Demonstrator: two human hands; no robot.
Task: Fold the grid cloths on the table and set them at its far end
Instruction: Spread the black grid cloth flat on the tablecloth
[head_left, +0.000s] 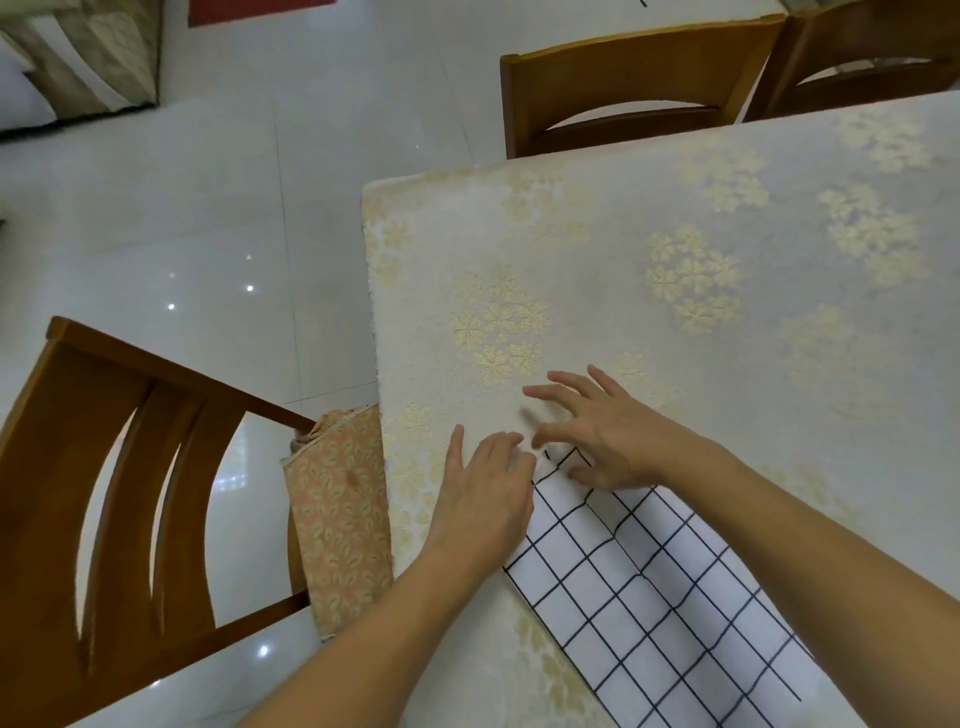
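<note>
Fold in hand: both my hands at the far corner of one grid cloth (649, 587), low in view toward 5 o'clock.

Left hand (483, 488) lies on the cloth's left edge, fingers bent at the corner; whether it pinches fabric I cannot tell. Right hand (602, 431) at about 2 o'clock of it, fingers spread wide, thumb side resting on the cloth, fingertips out over the table (727, 208). Cloth: white with thin black grid, doubled, one crease running lengthwise, layers slightly off. Judgement: next, square the corner, fold again, then carry toward 12 o'clock.
</note>
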